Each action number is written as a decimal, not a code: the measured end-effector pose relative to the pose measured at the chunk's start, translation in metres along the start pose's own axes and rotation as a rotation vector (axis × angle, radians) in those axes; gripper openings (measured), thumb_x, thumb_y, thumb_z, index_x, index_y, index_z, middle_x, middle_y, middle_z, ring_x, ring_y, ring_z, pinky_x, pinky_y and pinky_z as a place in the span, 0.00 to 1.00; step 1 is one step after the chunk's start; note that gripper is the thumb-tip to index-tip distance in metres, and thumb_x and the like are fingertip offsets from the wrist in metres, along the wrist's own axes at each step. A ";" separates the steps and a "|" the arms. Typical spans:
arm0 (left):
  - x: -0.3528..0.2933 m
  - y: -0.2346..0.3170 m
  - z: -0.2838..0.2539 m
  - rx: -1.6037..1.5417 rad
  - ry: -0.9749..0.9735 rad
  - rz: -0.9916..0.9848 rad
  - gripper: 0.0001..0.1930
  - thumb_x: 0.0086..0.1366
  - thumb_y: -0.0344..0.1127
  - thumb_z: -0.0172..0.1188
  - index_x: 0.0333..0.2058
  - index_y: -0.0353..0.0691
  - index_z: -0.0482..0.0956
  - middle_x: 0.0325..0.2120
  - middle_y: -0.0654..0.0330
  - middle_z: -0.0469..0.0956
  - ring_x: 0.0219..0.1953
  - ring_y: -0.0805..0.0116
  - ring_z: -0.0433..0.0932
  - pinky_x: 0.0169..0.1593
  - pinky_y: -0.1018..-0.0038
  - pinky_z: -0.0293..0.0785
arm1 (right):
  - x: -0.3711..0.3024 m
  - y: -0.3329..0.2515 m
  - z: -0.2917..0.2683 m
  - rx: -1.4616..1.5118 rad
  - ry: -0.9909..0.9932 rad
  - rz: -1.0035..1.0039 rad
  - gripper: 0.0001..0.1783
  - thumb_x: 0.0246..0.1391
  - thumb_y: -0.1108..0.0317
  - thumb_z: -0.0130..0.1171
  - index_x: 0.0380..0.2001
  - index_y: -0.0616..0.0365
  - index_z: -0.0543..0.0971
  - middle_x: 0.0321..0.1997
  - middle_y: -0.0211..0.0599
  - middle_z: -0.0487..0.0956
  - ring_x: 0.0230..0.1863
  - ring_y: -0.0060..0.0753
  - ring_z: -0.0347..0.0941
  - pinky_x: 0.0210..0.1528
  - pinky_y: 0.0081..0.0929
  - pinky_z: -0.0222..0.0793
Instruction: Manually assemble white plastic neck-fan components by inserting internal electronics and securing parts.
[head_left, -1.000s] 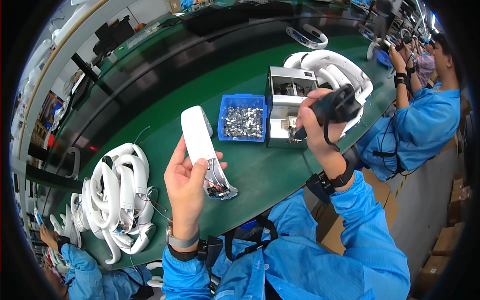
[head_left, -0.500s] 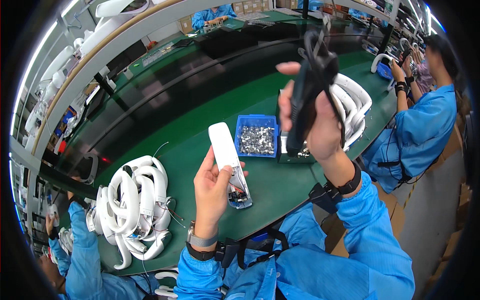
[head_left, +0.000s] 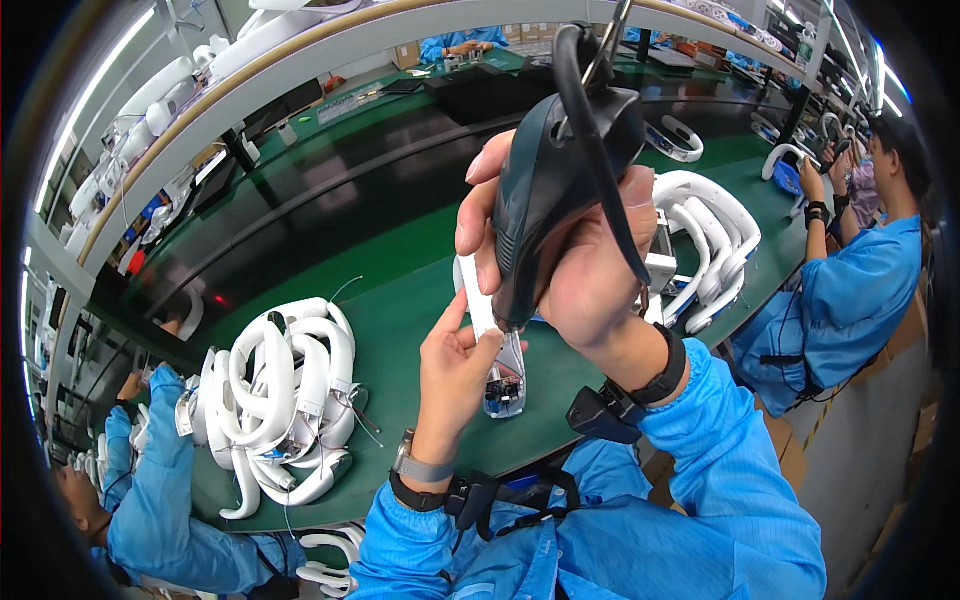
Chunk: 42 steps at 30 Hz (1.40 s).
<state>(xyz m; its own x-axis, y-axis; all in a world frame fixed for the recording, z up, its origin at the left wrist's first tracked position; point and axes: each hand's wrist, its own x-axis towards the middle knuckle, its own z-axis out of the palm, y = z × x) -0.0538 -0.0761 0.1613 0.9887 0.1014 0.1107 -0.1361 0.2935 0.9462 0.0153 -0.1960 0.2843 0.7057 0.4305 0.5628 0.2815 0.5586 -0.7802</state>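
My left hand [head_left: 455,365] grips a long white plastic housing [head_left: 512,358] tilted above the green bench. Its lower end lies open, with wires and a small circuit board [head_left: 505,388] inside. My right hand [head_left: 600,275] is wrapped round a black electric screwdriver [head_left: 565,185], which has a cable and a metal hanger at its top. The tool points down, its tip end close to my left thumb and the housing. Whether the bit touches a screw cannot be seen. My right hand and the tool hide most of the housing's upper part.
A pile of white curved parts with loose wires [head_left: 280,390] lies left on the green bench [head_left: 410,290]. More white curved parts [head_left: 700,240] are stacked to the right. Co-workers in blue sit at both sides. A shelf rail [head_left: 240,65] crosses above the bench.
My right hand has brought the screwdriver left and down to the housing. It now covers the blue bin of small metal parts. My left hand and the housing have shifted slightly right.
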 end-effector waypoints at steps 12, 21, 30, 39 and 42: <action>0.001 0.000 -0.001 -0.011 0.017 0.000 0.33 0.68 0.23 0.51 0.69 0.30 0.49 0.40 0.49 0.82 0.38 0.65 0.85 0.34 0.77 0.82 | -0.006 0.005 0.009 -0.103 -0.009 0.074 0.61 0.46 0.12 0.24 0.45 0.67 0.71 0.23 0.40 0.77 0.18 0.24 0.71 0.21 0.20 0.69; -0.004 -0.001 0.000 0.058 0.030 0.005 0.26 0.68 0.23 0.54 0.63 0.29 0.60 0.49 0.52 0.78 0.46 0.70 0.80 0.47 0.77 0.76 | -0.012 0.016 0.000 0.124 -0.113 0.046 0.55 0.45 0.15 0.43 0.43 0.65 0.73 0.30 0.32 0.75 0.24 0.16 0.68 0.25 0.15 0.66; -0.004 -0.009 0.007 0.057 0.049 0.065 0.15 0.68 0.27 0.57 0.52 0.30 0.71 0.43 0.58 0.80 0.42 0.72 0.80 0.47 0.78 0.75 | -0.006 0.009 -0.014 0.100 -0.219 0.115 0.58 0.42 0.14 0.42 0.50 0.64 0.74 0.28 0.33 0.79 0.24 0.17 0.74 0.25 0.15 0.72; -0.015 -0.005 0.020 -0.006 0.072 -0.106 0.20 0.70 0.29 0.51 0.58 0.29 0.66 0.43 0.48 0.80 0.40 0.61 0.83 0.44 0.69 0.80 | -0.043 0.001 -0.113 -0.067 0.237 -0.173 0.48 0.55 0.23 0.41 0.46 0.65 0.73 0.33 0.36 0.79 0.27 0.21 0.76 0.24 0.15 0.70; -0.018 -0.006 0.028 0.061 0.119 -0.070 0.20 0.68 0.32 0.51 0.56 0.29 0.67 0.41 0.49 0.80 0.37 0.63 0.83 0.41 0.72 0.79 | -0.070 0.008 -0.155 -0.198 0.269 -0.142 0.54 0.49 0.17 0.40 0.47 0.67 0.73 0.30 0.36 0.78 0.24 0.18 0.73 0.25 0.16 0.69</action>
<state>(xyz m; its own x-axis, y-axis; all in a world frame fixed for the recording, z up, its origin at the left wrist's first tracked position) -0.0693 -0.1063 0.1620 0.9806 0.1959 0.0099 -0.0589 0.2457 0.9676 0.0691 -0.3319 0.1963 0.7888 0.1418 0.5981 0.4909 0.4402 -0.7518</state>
